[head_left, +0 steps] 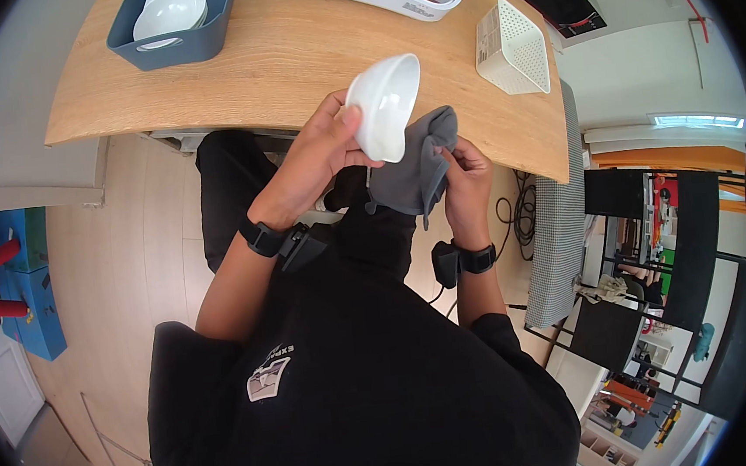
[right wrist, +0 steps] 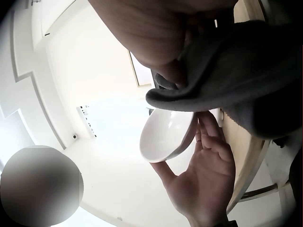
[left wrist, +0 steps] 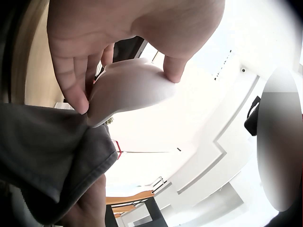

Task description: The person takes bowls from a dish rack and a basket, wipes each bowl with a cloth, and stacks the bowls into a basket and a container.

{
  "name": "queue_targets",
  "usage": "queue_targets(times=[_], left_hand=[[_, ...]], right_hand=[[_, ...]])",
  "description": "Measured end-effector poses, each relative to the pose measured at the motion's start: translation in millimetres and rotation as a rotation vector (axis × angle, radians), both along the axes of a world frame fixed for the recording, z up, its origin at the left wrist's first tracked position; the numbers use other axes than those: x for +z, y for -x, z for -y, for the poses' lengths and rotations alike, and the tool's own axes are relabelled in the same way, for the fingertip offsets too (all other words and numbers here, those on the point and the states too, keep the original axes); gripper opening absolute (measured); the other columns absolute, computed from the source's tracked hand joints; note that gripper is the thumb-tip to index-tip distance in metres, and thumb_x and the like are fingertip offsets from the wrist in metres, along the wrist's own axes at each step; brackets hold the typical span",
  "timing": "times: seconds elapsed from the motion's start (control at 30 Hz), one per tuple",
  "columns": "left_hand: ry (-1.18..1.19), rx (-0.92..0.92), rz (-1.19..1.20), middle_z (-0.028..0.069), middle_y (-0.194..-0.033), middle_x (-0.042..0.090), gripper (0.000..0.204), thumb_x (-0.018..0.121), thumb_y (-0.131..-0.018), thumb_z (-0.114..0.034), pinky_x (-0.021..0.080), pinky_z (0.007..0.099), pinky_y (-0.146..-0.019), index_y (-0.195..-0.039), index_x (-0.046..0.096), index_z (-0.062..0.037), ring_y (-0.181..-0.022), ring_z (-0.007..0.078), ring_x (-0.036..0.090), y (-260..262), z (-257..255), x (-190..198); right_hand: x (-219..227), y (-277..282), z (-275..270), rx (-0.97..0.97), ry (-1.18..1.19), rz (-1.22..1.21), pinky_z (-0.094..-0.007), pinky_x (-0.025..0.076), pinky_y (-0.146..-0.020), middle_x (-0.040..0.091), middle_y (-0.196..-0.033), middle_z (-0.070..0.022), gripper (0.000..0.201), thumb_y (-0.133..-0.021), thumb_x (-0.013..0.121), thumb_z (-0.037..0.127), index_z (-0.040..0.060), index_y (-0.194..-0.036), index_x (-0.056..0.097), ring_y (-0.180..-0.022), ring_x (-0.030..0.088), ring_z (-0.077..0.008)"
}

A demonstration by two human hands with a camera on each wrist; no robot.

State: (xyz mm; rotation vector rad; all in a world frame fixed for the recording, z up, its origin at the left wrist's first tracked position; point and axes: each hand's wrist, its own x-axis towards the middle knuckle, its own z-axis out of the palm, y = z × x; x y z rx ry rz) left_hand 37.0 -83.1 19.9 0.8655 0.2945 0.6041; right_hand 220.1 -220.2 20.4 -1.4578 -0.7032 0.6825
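Note:
A white bowl (head_left: 388, 109) is tilted on its side above the table's front edge, its opening toward the right. My left hand (head_left: 325, 153) grips it, thumb on one side and fingers on the other; the left wrist view shows the bowl (left wrist: 130, 90) between thumb and fingertips. Just right of the bowl, my right hand (head_left: 467, 186) pinches a grey cloth (head_left: 408, 173) that hangs in folds. In the right wrist view the cloth (right wrist: 227, 71) covers part of the fingers, and the bowl's smooth inside (right wrist: 165, 135) shows below it.
On the wooden table (head_left: 290, 73), a blue-grey bin (head_left: 188, 50) with white bowls (head_left: 170, 14) stands at the back left. A white tray (head_left: 425, 5) lies at the back, and a perforated white basket (head_left: 521, 50) stands at the right. Black cables (head_left: 522, 212) lie on the floor.

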Motion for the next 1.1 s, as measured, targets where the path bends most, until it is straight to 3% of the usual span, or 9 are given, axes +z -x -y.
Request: queue_targets(times=[0.2, 0.3, 0.37, 0.47, 0.77, 0.87, 1.0, 1.07, 1.1], left_hand=[[0.045, 0.003, 0.092, 0.0159, -0.142, 0.053, 0.075, 0.026, -0.107, -0.060, 0.056, 0.0415, -0.094, -0.153, 0.031, -0.0022, -0.122, 0.0277, 0.060, 9.0, -12.5, 4.9], [0.162, -0.041, 0.238, 0.0162, -0.142, 0.054, 0.067, 0.038, -0.107, -0.050, 0.057, 0.0411, -0.094, -0.151, 0.032, 0.0004, -0.122, 0.0269, 0.061, 14.1, -13.4, -1.3], [0.100, 0.095, 0.066, 0.0153, -0.126, 0.064, 0.050, 0.061, -0.102, -0.027, 0.061, 0.0341, -0.086, -0.139, 0.047, 0.0026, -0.108, 0.0210, 0.068, 13.6, -8.3, 0.1], [0.067, 0.140, 0.001, 0.0155, -0.122, 0.065, 0.053, 0.072, -0.091, -0.009, 0.061, 0.0333, -0.086, -0.137, 0.049, 0.0048, -0.107, 0.0212, 0.068, 15.4, -8.1, 5.2], [0.152, 0.076, -0.034, 0.0160, -0.120, 0.064, 0.052, 0.064, -0.092, -0.002, 0.061, 0.0330, -0.081, -0.140, 0.043, 0.0058, -0.098, 0.0242, 0.070, 20.9, -14.4, 1.5], [0.180, 0.128, 0.005, 0.0196, -0.120, 0.064, 0.052, 0.062, -0.093, 0.003, 0.065, 0.0350, -0.078, -0.140, 0.040, 0.0049, -0.095, 0.0273, 0.072, 20.3, -15.7, -2.6], [0.152, 0.175, -0.008, 0.0205, -0.123, 0.062, 0.056, 0.061, -0.093, 0.004, 0.065, 0.0344, -0.078, -0.143, 0.035, 0.0039, -0.095, 0.0284, 0.073, 22.2, -17.4, -1.8], [0.161, 0.203, 0.004, 0.0205, -0.124, 0.062, 0.057, 0.061, -0.093, 0.004, 0.065, 0.0336, -0.077, -0.143, 0.034, 0.0032, -0.095, 0.0289, 0.073, 22.7, -18.5, -2.7], [0.157, 0.202, 0.002, 0.0205, -0.124, 0.062, 0.057, 0.061, -0.093, 0.004, 0.065, 0.0336, -0.077, -0.143, 0.034, 0.0032, -0.095, 0.0289, 0.073, 23.0, -19.1, -3.3]], right_hand=[[-0.4, -25.1, 12.7, -0.131, -0.061, -0.041, -0.0225, 0.051, -0.075, 0.074, -0.099, -0.0065, 0.019, -0.094, 0.068, 0.002, -0.0029, -0.112, 0.072, -0.085, 0.067, -0.0106], [3.0, -41.2, 22.9, -0.153, -0.092, -0.040, -0.0241, 0.052, -0.080, 0.073, -0.103, -0.0055, 0.022, -0.097, 0.065, 0.004, -0.0023, -0.117, 0.069, -0.089, 0.067, -0.0099], [3.1, -59.0, 31.0, -0.171, -0.101, -0.012, -0.0270, 0.054, -0.087, 0.071, -0.112, -0.0059, 0.023, -0.100, 0.062, 0.007, -0.0014, -0.121, 0.067, -0.097, 0.066, -0.0115], [6.2, -79.4, 38.4, -0.274, -0.118, -0.014, -0.0284, 0.054, -0.091, 0.071, -0.114, -0.0064, 0.024, -0.101, 0.062, 0.008, -0.0009, -0.123, 0.066, -0.100, 0.067, -0.0132], [56.4, -134.9, 62.8, -0.481, -0.329, 0.061, -0.0308, 0.056, -0.085, 0.069, -0.118, -0.0100, 0.029, -0.102, 0.060, 0.008, -0.0022, -0.129, 0.062, -0.103, 0.067, -0.0174], [69.3, -149.8, 64.3, -0.694, -0.293, 0.345, -0.0329, 0.056, -0.092, 0.070, -0.121, -0.0122, 0.032, -0.101, 0.063, 0.009, -0.0037, -0.131, 0.062, -0.105, 0.067, -0.0192], [80.3, -164.8, 59.0, -0.857, -0.236, 0.751, -0.0320, 0.057, -0.082, 0.075, -0.103, -0.0127, 0.021, -0.096, 0.065, 0.003, -0.0085, -0.111, 0.071, -0.089, 0.071, -0.0204], [70.1, -185.5, 60.7, -1.004, -0.066, 1.349, -0.0327, 0.057, -0.081, 0.076, -0.099, -0.0138, 0.017, -0.091, 0.070, 0.003, -0.0063, -0.105, 0.073, -0.086, 0.072, -0.0227], [60.8, -197.2, 60.3, -0.944, -0.077, 1.420, -0.0331, 0.057, -0.080, 0.076, -0.096, -0.0144, 0.015, -0.088, 0.074, 0.004, -0.0041, -0.100, 0.075, -0.086, 0.072, -0.0241]])
